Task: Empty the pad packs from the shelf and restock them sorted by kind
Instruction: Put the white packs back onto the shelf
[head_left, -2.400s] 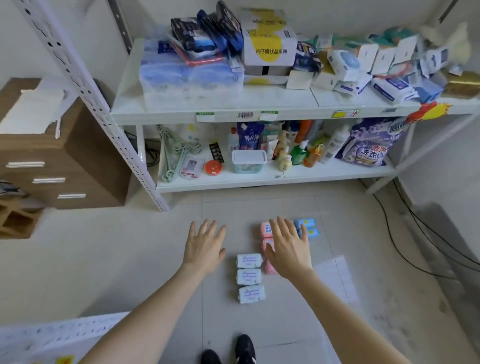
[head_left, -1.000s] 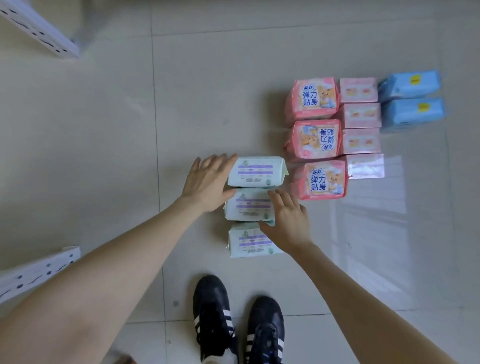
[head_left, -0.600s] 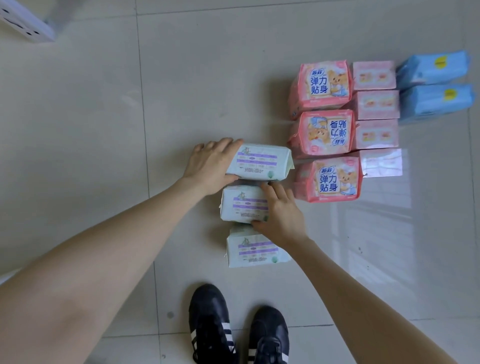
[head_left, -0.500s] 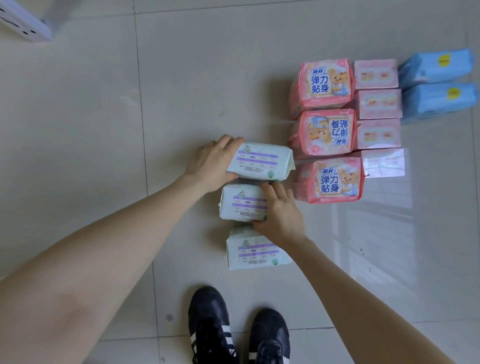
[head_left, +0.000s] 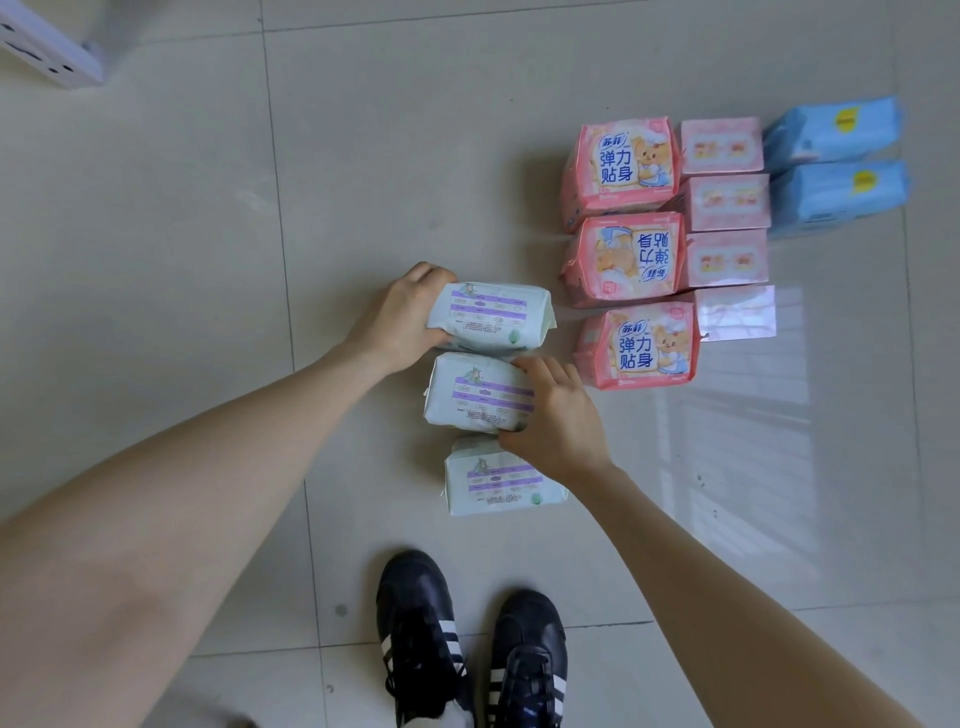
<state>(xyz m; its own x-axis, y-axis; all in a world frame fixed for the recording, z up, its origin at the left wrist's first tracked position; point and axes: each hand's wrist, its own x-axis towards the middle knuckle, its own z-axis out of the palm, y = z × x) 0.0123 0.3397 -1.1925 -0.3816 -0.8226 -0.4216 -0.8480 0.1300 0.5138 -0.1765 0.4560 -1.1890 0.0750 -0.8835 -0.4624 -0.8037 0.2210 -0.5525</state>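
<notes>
On the tiled floor (head_left: 182, 260), the left hand (head_left: 400, 317) is curling its fingers round the left end of the farthest white-and-purple pad pack (head_left: 493, 322). Just right of it, the right hand (head_left: 556, 421) is pinching the right end of the middle white pack (head_left: 475, 395), with a third white pack (head_left: 498, 478) lying nearest the shoes (head_left: 467, 644). These film-wrapped packs are looking light, soft and a little slippery, so gripping gently across a short end is probably serving best. Further right, pink bear packs (head_left: 623, 166), pale pink packs (head_left: 722, 202) and blue packs (head_left: 836, 161) are sitting in sorted columns.
</notes>
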